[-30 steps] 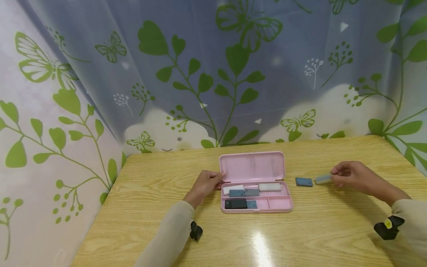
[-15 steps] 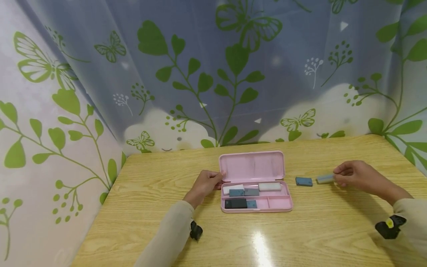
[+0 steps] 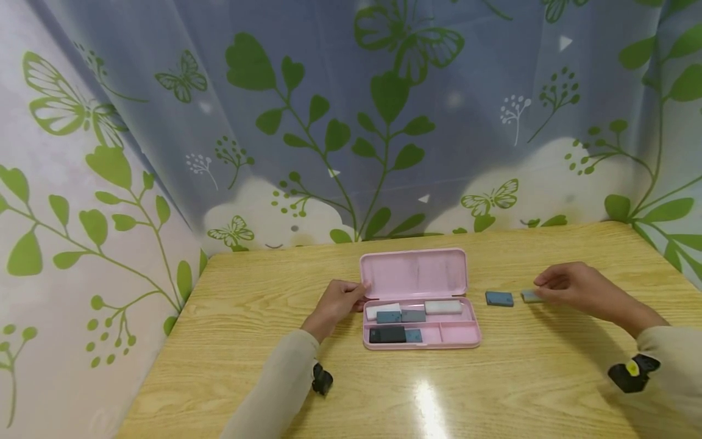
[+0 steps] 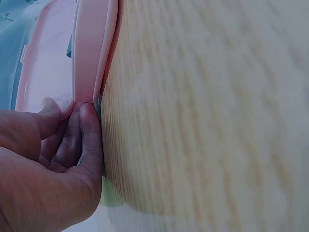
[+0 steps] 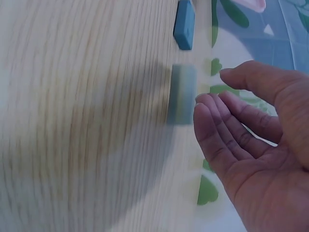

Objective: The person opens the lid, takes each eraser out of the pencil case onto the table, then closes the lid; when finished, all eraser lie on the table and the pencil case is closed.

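An open pink pencil case (image 3: 452,334) stands mid-table, its lid (image 3: 414,274) raised at the back. At its left side my left hand (image 3: 341,303) pinches the case by the hinge; in the left wrist view, thumb and fingers meet at the pink lid's corner. A pale, translucent green eraser-like block (image 5: 182,94) lies on the table to the right of the case. My right hand (image 3: 581,292) hovers above that block, partly covering it in the head view. The right wrist view shows its thumb and fingers spread apart, holding nothing. A blue eraser-like block (image 3: 499,299) lies just left of the pale one.
Inside the case are several blocks: a white one (image 3: 443,307) at back right, a black one (image 3: 387,335) in front, and blue and grey ones. Patterned cloth (image 3: 329,152) hangs behind the wooden table (image 3: 263,268).
My right hand has let go of the pale block, which now rests on the table, and has shifted slightly left over it. The left hand and the case have stayed put.
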`<state>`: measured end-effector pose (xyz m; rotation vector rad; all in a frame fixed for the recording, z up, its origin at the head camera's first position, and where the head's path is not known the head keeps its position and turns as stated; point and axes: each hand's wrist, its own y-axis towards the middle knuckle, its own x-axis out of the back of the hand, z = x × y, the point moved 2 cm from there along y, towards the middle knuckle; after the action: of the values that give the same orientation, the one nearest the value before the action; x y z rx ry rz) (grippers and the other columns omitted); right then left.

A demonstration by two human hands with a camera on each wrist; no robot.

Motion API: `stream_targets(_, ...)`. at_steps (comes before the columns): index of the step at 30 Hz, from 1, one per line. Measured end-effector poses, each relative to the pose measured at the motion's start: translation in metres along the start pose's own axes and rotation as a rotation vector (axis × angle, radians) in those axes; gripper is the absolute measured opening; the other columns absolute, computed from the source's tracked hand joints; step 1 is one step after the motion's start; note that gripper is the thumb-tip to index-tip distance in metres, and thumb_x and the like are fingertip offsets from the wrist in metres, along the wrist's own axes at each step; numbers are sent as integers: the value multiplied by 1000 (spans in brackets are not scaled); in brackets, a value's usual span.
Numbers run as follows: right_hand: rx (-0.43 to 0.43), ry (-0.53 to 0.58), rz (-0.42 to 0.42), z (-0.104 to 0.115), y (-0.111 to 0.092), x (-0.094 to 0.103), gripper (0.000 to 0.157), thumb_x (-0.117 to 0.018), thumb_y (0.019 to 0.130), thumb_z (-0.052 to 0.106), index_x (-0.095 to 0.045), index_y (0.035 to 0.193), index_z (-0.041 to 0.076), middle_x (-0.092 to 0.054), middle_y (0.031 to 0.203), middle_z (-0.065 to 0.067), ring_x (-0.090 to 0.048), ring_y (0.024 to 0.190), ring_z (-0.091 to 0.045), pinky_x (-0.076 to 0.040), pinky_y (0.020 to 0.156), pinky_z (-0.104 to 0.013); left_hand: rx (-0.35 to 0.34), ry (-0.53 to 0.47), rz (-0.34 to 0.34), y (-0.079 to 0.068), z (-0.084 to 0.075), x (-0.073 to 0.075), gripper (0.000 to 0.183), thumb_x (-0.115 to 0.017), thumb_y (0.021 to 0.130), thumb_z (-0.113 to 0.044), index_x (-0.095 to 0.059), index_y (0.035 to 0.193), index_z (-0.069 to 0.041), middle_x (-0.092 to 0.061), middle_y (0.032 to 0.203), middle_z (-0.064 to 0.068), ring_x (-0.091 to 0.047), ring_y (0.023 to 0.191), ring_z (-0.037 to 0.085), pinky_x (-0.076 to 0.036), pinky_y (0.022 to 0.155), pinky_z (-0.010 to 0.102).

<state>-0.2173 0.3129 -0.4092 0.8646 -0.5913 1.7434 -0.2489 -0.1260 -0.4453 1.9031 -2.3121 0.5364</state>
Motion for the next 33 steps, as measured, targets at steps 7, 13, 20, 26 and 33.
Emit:
stream_targets(7,70,16,26,22,7,-12,23,-76,92,14,-71,104,-5,-69,89,0,-65,76,-7,-55,65,-27,3,8,-2,0,0,0,33,-61,104,-26,-77,109,2,-73,91,7,-63,73,9,-56,71,22)
stream_targets(13,136,37,44,42,14,-22,20,-79,90,14,-73,102,-2,-70,88,2,-64,75,-7,-55,65,-27,-2,10,-9,-3,-3,0,34,-60,104,-27,-77,110,2,-73,94,9,-62,74,11,-57,72,26)
stream_targets(20,188,54,90,67,23,-36,24,-80,88,15,-74,103,-3,-71,92,-2,-66,78,-10,-57,68,-28,1,8,-6,-3,-2,0,34,-60,104,-26,-76,112,2,-73,97,11,-64,77,11,-59,76,29)
stream_targets(26,258,26,94,80,31,-51,20,-82,87,12,-76,99,-2,-69,93,-4,-64,78,-12,-56,68,-28,12,11,-8,-1,-1,0,33,-60,104,-26,-77,111,1,-72,94,7,-63,75,10,-57,73,24)
stream_targets(33,300,-15,83,91,38,-65,14,-80,86,7,-77,96,-2,-66,87,-2,-57,73,-7,-52,63,-27,13,9,-10,-2,-2,-1,34,-61,104,-28,-76,112,1,-73,95,8,-64,76,10,-57,74,24)
